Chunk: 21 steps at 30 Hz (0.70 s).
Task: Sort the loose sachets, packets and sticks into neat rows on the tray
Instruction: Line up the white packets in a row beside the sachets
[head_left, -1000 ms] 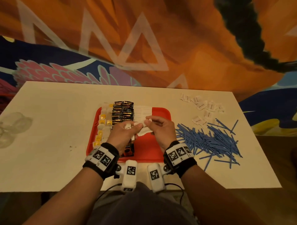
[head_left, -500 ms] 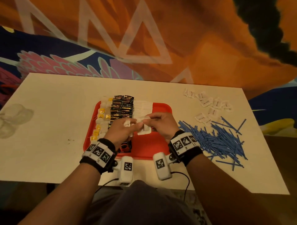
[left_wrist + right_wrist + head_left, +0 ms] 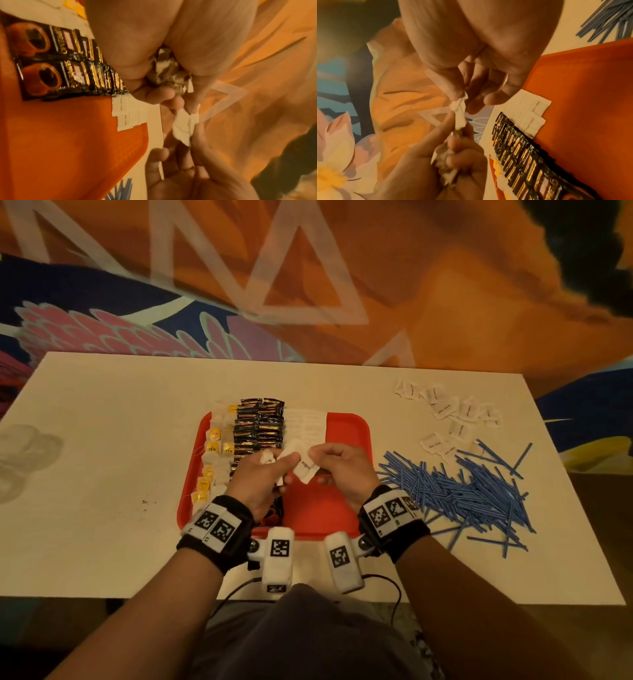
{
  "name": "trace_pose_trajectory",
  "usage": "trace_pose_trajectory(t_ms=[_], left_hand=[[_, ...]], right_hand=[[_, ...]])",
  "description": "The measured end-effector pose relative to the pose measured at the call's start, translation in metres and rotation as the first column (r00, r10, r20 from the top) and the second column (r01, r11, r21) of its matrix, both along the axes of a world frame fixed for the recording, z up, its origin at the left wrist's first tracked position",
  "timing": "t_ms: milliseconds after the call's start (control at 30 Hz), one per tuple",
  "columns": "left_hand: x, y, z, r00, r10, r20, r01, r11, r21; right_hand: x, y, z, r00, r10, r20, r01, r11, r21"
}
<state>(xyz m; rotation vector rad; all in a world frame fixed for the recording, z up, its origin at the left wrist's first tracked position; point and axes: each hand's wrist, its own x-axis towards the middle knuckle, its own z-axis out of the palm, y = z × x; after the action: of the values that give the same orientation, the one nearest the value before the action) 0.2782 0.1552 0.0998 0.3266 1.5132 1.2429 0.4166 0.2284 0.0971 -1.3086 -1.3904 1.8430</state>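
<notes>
Over the red tray point(image 3: 346, 433), the right hand point(image 3: 342, 470) pinches one white sachet point(image 3: 306, 470) by its corner between thumb and forefinger, drawing it from the bunch point(image 3: 268, 457) that the left hand point(image 3: 263, 477) keeps clenched in curled fingers. In the wrist views the sachet hangs between the two grips, crumpled, with both hands touching it; whether the left has let go of it I cannot tell.

The tray already carries three columns: tea bags point(image 3: 215, 446) at the left, dark coffee packets point(image 3: 258, 422) beside them, and a short white row point(image 3: 305, 422) of sachets started at the far end, just right of the coffee. The near half of that column is bare red.

So the step in hand is feeding sachets one by one into the white row. The next move, as I judge it, calls for freeing this sachet, flattening it, and laying it at the near end of the row, edges square with the last one and overlapping as the others do.

Much is left: loose sachets point(image 3: 452, 412) lie scattered at the far right of the counter point(image 3: 102, 440), and the pile of blue sticks point(image 3: 472, 491) right of the tray is untouched.
</notes>
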Motion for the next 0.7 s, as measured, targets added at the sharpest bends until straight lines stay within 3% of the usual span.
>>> trace_pose_trajectory(t_ms=[100,200,267,400,533,700], left_hand=[[-0.005,-0.002,0.001,0.994,-0.102,-0.036,0.1,0.993,-0.058],[-0.009,-0.001,-0.001,0.995,-0.088,-0.047,0.084,0.993,-0.086],[-0.008,0.001,-0.005,0.996,-0.04,-0.077,0.033,0.996,-0.085],[-0.007,0.006,-0.015,0.989,0.03,-0.145,-0.04,0.997,-0.071],[-0.011,0.009,-0.027,0.977,0.054,-0.208,-0.076,0.993,-0.096],[-0.019,0.008,-0.039,0.967,0.066,-0.247,-0.108,0.981,-0.161]], right_hand=[[0.001,0.009,-0.002,0.988,0.109,0.105,-0.114,0.993,0.042],[0.0,0.013,-0.003,0.957,0.228,0.179,-0.245,0.966,0.08],[-0.001,0.013,-0.006,0.967,0.19,0.169,-0.208,0.973,0.096],[-0.002,0.005,-0.027,0.992,-0.012,0.122,0.008,0.999,0.031],[-0.005,-0.004,-0.05,0.992,0.018,0.126,-0.008,0.997,-0.083],[-0.005,0.016,-0.072,0.962,0.009,0.275,0.002,0.999,-0.042]])
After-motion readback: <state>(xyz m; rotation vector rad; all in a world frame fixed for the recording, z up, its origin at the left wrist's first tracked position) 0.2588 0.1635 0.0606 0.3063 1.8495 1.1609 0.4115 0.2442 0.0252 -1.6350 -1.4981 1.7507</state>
